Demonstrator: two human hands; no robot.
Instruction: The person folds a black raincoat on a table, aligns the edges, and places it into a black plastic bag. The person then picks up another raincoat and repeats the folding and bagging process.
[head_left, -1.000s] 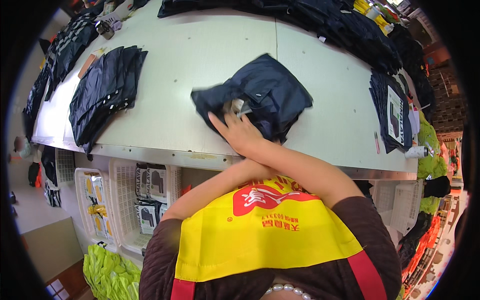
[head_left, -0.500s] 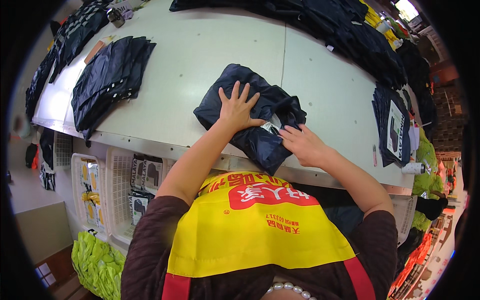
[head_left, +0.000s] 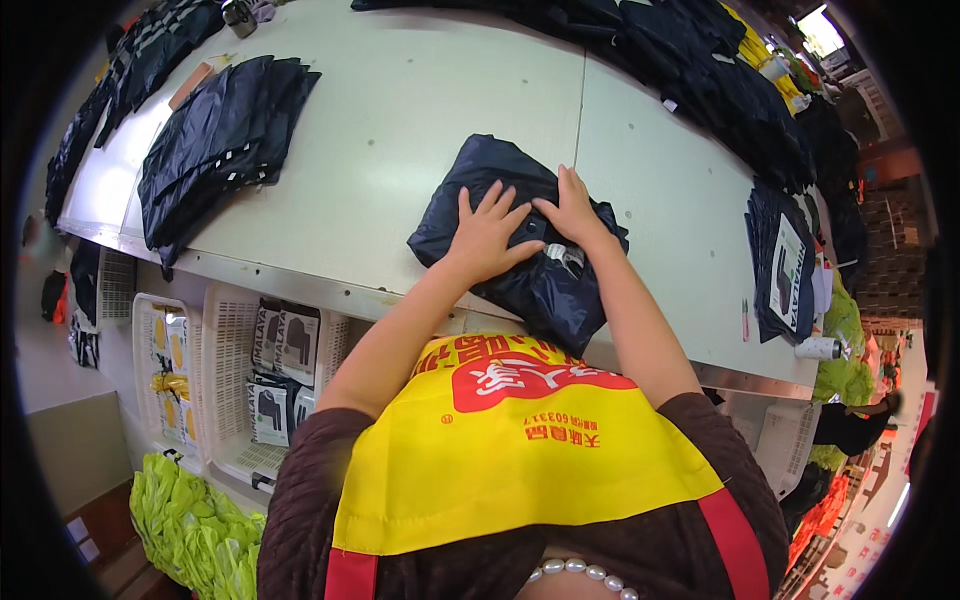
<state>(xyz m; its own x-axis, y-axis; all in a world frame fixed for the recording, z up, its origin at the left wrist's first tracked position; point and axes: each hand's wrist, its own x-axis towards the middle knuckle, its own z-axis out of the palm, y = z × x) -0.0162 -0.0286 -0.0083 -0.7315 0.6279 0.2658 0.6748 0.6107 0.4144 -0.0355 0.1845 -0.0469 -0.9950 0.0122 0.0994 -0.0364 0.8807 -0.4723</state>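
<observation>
Folded navy garment (head_left: 545, 290), on the surface (head_left: 370, 180) beneath the wide-spread left hand (head_left: 488, 238) and loosely extended right hand (head_left: 577, 213), is likely light, soft and slippery; grasp at opposite folded edges.

Garment workshop, long worktable (head_left: 380, 150), stacked dark garments (head_left: 225, 135), packet-filled baskets (head_left: 222, 400)

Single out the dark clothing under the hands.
The navy garment in the middle, beneath the left hand and right hand; no hand touches the left stack, right stack or far pile.
</observation>
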